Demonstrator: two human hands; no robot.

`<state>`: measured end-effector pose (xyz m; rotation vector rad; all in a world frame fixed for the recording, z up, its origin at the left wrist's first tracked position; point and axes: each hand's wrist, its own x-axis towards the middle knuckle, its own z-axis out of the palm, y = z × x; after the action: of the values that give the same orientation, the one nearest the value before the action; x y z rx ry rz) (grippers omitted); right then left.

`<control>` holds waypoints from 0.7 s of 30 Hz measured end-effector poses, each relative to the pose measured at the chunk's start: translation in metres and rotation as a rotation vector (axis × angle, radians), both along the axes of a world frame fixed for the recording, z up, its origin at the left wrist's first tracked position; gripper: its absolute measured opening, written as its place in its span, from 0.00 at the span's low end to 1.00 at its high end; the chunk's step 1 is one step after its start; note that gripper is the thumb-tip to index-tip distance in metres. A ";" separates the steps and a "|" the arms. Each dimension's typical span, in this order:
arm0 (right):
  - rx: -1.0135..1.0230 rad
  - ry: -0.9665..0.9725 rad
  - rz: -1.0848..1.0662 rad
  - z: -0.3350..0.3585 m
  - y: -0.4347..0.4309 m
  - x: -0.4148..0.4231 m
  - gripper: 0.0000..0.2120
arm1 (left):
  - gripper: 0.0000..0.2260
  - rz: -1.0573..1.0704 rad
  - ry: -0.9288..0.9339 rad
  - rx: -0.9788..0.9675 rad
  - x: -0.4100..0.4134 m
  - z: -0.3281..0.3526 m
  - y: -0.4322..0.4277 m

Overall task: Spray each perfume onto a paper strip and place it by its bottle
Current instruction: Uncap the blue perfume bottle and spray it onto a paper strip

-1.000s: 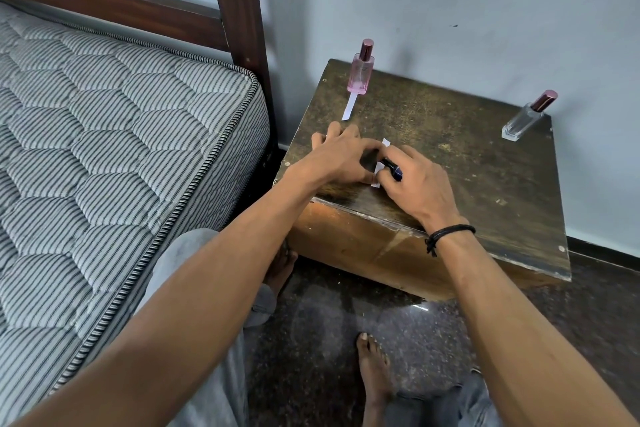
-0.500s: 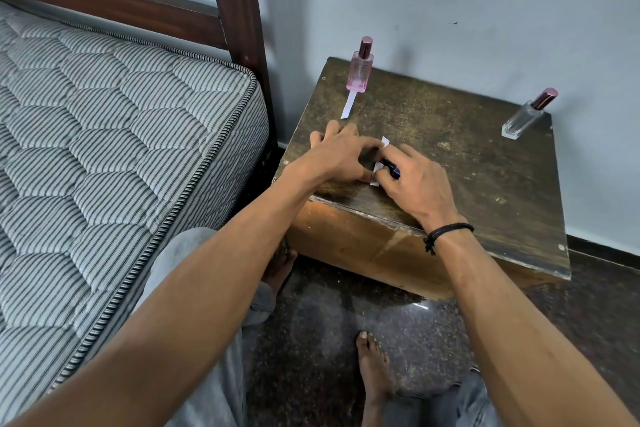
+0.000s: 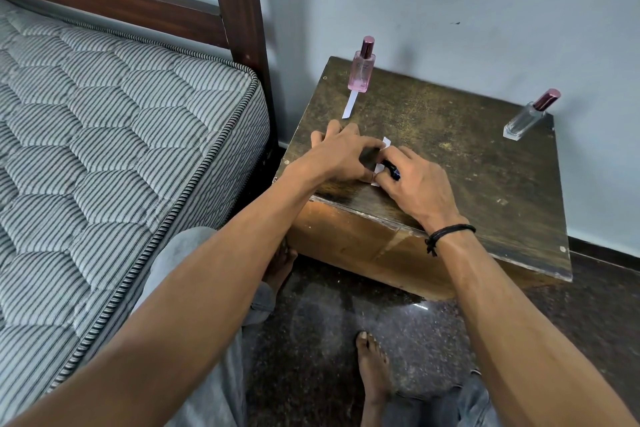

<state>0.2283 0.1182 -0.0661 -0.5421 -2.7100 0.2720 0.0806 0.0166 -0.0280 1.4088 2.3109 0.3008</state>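
Both hands [image 3: 346,158] hide most of a paper strip [image 3: 385,143] and dark bottle [image 3: 393,172]

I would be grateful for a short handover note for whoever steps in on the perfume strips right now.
Left hand: flat on the wooden table, pinning a paper strip.
Right hand: closed on a dark pen-like item at that strip; looks like marking it.
Pink bottle: upright at the back left, capped, with a strip in front of it. That one looks done.
Clear bottle: back right, capped, no strip by it.
Left: finish this strip, spray it from the clear bottle, and lay it beside that bottle.
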 end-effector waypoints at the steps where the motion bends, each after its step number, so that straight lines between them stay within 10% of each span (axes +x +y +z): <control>1: -0.004 -0.003 0.003 0.000 0.000 0.000 0.08 | 0.28 0.000 0.000 0.002 0.000 0.000 0.000; 21: -0.346 0.113 -0.052 -0.001 0.010 0.001 0.12 | 0.30 0.005 -0.015 0.012 -0.003 -0.005 0.002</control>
<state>0.2290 0.1284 -0.0666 -0.6685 -2.5466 0.7423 0.0778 0.0187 -0.0329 1.4023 2.3040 0.3267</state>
